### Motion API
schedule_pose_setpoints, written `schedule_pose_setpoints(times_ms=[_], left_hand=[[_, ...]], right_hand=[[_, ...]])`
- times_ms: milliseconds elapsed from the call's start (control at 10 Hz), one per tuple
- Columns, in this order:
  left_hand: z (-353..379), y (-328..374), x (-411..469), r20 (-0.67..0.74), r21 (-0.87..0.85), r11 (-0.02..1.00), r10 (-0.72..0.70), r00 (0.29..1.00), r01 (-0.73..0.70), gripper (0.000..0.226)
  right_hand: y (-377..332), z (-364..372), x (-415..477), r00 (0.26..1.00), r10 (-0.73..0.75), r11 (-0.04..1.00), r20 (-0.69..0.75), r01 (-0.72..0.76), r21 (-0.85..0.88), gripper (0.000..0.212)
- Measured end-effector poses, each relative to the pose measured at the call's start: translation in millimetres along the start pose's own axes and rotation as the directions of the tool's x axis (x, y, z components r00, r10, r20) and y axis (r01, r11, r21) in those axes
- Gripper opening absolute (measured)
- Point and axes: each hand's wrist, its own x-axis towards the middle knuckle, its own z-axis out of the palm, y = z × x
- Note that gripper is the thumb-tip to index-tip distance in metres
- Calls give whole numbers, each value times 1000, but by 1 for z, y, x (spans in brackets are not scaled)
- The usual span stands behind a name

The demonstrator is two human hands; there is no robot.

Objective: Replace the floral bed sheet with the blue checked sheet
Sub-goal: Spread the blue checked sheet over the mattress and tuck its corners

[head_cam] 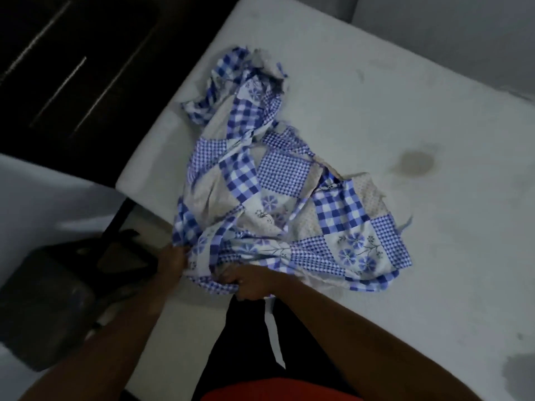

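While L hand [170, 260] and R hand [249, 285] sit at the near edge of the mattress [405, 111], I see the blue checked sheet [275, 183] heaped just ahead of them, trailing up and away from the knuckles toward the far-left corner. L hand: fingers curled round a gathered fold at the sheet's near-left end, clamped on cloth. R hand, just right of L: fist closed on a twisted bunch of the near hem. Hands are close, not touching afaict. Sheet is blue/white check w/ flower panels, crumpled, not spread, lying on bare white mattress. Dark stain [415, 163] is well ahead and right of R hand, clear of the sheet. Dark stool [58, 299] is left of L hand, on the floor by the bed. Dark cabinet [72, 68] is far ahead-left. Frame is blurry, so can't read finer finger detail.
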Motion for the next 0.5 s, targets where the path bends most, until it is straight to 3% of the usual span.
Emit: schedule_pose_setpoints(times_ms=[100, 200, 300, 400, 500], left_hand=[[10, -66, -4, 14, -22, 993, -119, 993, 119, 9], [28, -86, 2, -3, -43, 985, -167, 986, 166, 33], [35, -94, 8, -7, 36, 995, -90, 996, 90, 42], [45, -72, 11, 10, 166, 981, 101, 995, -101, 36], [53, -33, 5, 49, 213, 929, 298, 953, -301, 55]], right_hand=[[15, 33, 5, 986, 93, 991, 140, -78, -107, 63], [38, 51, 7, 954, 168, 985, 248, -154, -75, 69], [55, 51, -2, 959, 283, 959, -19, -283, 24, 45], [70, 28, -7, 845, 382, 924, -374, -334, 189, 31], [81, -8, -14, 652, 519, 839, -552, -265, 475, 29]])
